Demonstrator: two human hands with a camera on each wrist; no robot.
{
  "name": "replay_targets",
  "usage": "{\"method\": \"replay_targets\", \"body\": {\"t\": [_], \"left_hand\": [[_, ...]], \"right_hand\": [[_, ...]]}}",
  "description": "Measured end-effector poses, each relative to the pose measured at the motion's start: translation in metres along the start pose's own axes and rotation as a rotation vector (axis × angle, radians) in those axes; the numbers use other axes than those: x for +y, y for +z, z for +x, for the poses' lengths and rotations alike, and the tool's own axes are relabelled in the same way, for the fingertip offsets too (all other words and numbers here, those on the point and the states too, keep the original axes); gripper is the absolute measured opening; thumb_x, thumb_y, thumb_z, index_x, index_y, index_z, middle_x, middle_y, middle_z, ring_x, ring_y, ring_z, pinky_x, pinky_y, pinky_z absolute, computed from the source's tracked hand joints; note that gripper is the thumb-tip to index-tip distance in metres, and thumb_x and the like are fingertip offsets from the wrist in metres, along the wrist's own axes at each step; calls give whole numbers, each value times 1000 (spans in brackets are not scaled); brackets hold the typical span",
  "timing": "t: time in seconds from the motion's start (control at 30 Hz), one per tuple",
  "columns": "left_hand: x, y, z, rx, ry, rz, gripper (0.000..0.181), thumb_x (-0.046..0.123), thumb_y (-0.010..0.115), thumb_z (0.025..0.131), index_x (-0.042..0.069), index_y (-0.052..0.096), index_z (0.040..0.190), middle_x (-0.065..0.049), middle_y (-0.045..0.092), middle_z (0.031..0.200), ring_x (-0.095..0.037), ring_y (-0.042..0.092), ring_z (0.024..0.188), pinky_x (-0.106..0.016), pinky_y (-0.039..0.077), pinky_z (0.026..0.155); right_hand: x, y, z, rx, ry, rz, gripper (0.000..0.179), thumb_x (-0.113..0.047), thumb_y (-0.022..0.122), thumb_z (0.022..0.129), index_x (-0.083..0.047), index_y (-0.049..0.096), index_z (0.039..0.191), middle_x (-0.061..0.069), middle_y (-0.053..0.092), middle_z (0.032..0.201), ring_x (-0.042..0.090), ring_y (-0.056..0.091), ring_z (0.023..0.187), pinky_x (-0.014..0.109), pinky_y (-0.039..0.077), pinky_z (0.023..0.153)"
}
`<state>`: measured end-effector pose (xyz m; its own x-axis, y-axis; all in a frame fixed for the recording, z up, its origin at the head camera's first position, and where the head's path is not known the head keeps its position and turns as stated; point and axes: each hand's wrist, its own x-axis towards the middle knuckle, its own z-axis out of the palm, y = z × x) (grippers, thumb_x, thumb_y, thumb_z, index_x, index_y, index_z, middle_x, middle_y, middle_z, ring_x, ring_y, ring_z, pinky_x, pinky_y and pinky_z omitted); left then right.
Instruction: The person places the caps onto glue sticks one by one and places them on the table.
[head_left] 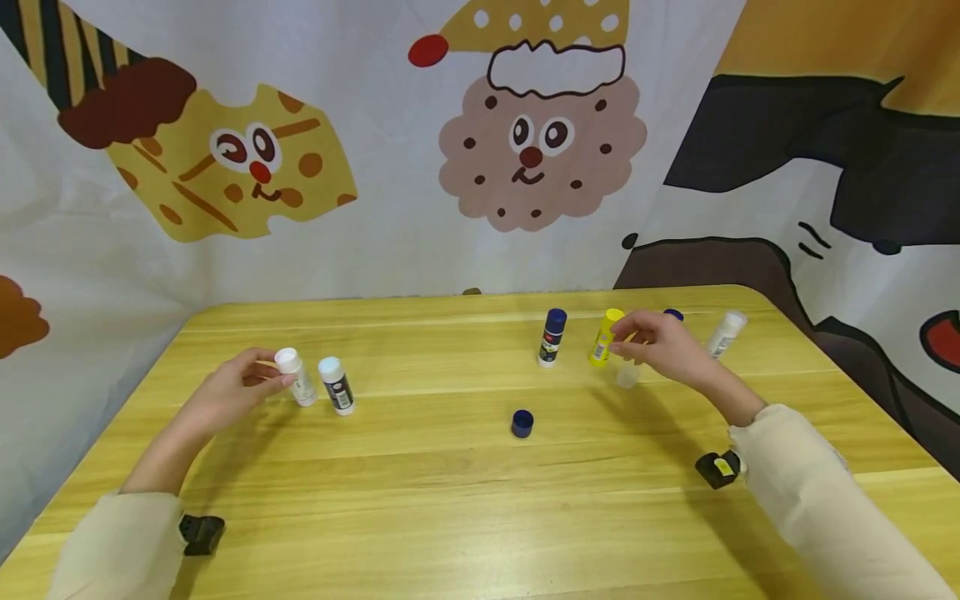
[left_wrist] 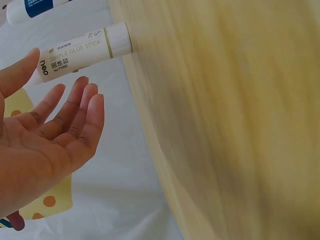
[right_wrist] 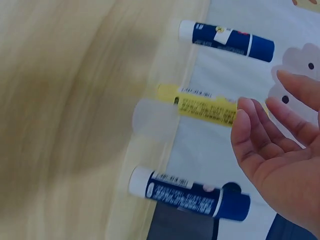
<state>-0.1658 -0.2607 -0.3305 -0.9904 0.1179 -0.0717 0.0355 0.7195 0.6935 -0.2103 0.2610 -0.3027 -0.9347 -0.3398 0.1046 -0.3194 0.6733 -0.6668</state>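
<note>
My left hand (head_left: 231, 392) is beside a standing white glue stick (head_left: 297, 379), thumb at its top and the other fingers spread apart, not wrapped around it. In the left wrist view the white glue stick (left_wrist: 82, 52) shows its printed label. Next to it stands a glue stick (head_left: 337, 386) with a dark label and pale top. My right hand (head_left: 660, 343), its fingers loosely bent, holds nothing. It hovers by a yellow glue stick (head_left: 602, 340) and a translucent cap (head_left: 628, 374). In the right wrist view the yellow glue stick (right_wrist: 210, 106) stands behind the translucent cap (right_wrist: 154, 120).
A navy glue stick (head_left: 552, 337) stands left of the yellow one. Another navy-capped stick (head_left: 673, 314) is mostly behind my right hand. Farther right is a whitish glue stick (head_left: 726, 333). A loose navy cap (head_left: 522, 424) lies mid-table. A printed curtain (head_left: 390, 250) hangs behind the table.
</note>
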Motion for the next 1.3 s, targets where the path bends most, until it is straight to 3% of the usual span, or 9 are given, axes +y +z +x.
{"method": "replay_targets", "body": {"t": [0.5,0.67,1.03,1.3], "left_hand": [[4,1,1,-14,13,13,61,38,52,93,-11,37,126,-30,49,116,-41,48,104,-42,48,76],[5,2,1,-19,12,14,61,38,52,93,-11,37,126,-30,49,116,-42,48,104,-44,47,77],[6,2,2,-18,22,30,57,37,52,93,-9,40,124,-29,51,114,-43,49,104,-45,47,77],[5,3,3,-14,40,44,50,33,53,93,-9,44,118,-29,52,111,-45,50,103,-45,48,76]], "right_hand": [[29,-7,-15,-66,60,-4,25,-11,62,87,7,58,104,12,59,87,27,55,68,34,50,58],[37,-5,-16,-71,71,-16,28,-13,65,86,6,58,106,11,58,86,19,51,62,30,47,54],[43,1,-19,-91,99,6,38,-13,65,86,10,52,114,19,56,101,17,54,72,31,50,57],[48,3,-17,-95,117,17,38,-12,65,85,10,52,114,20,54,101,20,53,74,31,50,58]]}}
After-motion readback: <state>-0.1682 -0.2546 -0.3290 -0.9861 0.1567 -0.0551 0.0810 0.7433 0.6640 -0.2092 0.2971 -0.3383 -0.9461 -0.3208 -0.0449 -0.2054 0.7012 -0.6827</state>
